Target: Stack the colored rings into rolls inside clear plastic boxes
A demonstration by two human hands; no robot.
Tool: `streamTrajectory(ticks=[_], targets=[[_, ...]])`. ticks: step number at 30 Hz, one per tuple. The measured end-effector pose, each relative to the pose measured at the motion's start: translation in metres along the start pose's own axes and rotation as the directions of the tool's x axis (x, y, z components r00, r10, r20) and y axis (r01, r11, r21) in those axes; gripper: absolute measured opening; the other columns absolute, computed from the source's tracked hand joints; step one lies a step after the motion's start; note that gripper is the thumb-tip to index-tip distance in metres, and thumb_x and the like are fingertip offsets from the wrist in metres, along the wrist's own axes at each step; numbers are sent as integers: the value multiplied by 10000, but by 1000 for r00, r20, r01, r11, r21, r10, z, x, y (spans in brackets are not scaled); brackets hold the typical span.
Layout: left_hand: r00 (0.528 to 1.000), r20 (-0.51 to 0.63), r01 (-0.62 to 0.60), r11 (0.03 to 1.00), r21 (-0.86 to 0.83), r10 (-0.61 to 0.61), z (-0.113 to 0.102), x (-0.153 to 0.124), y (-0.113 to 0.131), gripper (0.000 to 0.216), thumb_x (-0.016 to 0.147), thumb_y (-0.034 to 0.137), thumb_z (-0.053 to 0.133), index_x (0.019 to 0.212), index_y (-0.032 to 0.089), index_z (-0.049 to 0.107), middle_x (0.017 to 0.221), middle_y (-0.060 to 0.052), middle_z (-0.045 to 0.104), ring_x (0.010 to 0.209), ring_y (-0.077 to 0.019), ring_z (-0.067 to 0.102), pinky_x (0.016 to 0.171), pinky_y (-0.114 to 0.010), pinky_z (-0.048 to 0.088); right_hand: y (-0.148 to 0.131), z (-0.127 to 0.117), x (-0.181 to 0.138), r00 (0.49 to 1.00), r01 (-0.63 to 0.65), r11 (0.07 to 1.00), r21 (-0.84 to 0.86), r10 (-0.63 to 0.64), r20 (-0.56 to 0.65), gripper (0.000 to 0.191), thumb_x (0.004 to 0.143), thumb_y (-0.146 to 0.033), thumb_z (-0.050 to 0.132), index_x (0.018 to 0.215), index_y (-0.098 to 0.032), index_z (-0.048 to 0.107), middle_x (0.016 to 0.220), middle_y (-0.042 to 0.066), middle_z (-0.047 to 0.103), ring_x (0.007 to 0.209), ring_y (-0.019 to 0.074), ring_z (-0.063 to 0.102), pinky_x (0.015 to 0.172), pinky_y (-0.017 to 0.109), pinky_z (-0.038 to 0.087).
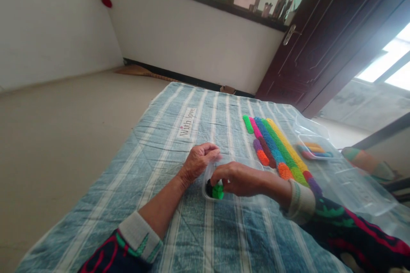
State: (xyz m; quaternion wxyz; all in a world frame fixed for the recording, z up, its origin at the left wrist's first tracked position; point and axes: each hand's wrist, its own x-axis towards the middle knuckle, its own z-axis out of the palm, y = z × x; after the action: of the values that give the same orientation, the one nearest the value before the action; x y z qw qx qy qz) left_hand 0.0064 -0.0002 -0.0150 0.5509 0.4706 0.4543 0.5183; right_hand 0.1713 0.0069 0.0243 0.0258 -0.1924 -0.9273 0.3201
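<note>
A clear plastic box stands on the striped cloth in front of me. At its far left corner, my left hand has its fingers curled in against the rim. My right hand reaches down into the box from the right, thumb and fingertips closing around a bright green textured piece. Beside the green piece lies a black piece, partly covered by the fingers. The right hand and forearm hide much of the box's inside. To the right, several rows of coloured textured pieces lie side by side.
The striped blue-and-white cloth covers the table. Another clear box with coloured pieces sits at the right, near a clear lid or tray. A dark door and a windowsill with bottles are beyond.
</note>
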Motion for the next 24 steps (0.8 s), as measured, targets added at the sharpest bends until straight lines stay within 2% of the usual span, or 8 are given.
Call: streamTrajectory(ticks=[4, 8, 12, 14, 18, 24], targets=[[1000, -4, -4, 1000, 5, 4, 0, 0, 1, 216, 712, 355, 713, 787, 159, 661, 707, 24, 657, 747, -172, 683, 700, -253, 491, 0, 1, -3, 997, -63, 998, 4, 63, -38, 340, 675, 48, 558, 934, -154, 644, 833, 1, 643, 673, 88, 549, 641, 205, 427], [1000, -7, 0, 1000, 31, 0, -1, 0, 2, 228, 711, 361, 710, 798, 158, 659, 710, 16, 672, 751, -180, 688, 701, -260, 492, -3, 1, -1, 997, -70, 998, -2, 70, -37, 452, 680, 30, 561, 1094, -144, 613, 880, 26, 653, 695, 102, 568, 645, 215, 434], [1000, 1, 3, 999, 52, -3, -1, 0, 3, 230, 715, 354, 699, 817, 153, 655, 715, 8, 682, 745, -177, 687, 689, -254, 491, -3, 1, 3, 999, -30, 989, -144, 27, -17, 337, 681, 10, 552, 947, -160, 670, 806, 17, 622, 677, 113, 527, 615, 222, 399], [1000, 5, -2, 999, 51, 2, -1, 1, 2, 226, 714, 347, 700, 814, 151, 653, 716, 9, 678, 741, -175, 686, 684, -252, 489, -1, 2, 5, 1000, -1, 984, -180, -2, -15, 340, 677, 18, 535, 918, -170, 684, 803, 17, 619, 678, 113, 511, 610, 222, 388], [1000, 5, -3, 999, 34, 3, -1, 2, 2, 225, 710, 342, 706, 817, 152, 651, 718, 13, 670, 746, -178, 688, 681, -253, 488, 2, 3, 4, 999, 36, 992, -119, -37, -9, 475, 666, 45, 510, 1042, -185, 687, 906, 28, 644, 741, 116, 540, 660, 217, 420], [1000, 1, 16, 999, 34, -16, -1, 1, 2, 233, 704, 348, 711, 824, 156, 653, 713, 14, 679, 745, -175, 687, 678, -247, 487, 7, 6, 3, 1000, 17, 996, -91, -18, -6, 520, 685, 56, 494, 1091, -199, 694, 921, 31, 658, 759, 118, 563, 690, 222, 446]])
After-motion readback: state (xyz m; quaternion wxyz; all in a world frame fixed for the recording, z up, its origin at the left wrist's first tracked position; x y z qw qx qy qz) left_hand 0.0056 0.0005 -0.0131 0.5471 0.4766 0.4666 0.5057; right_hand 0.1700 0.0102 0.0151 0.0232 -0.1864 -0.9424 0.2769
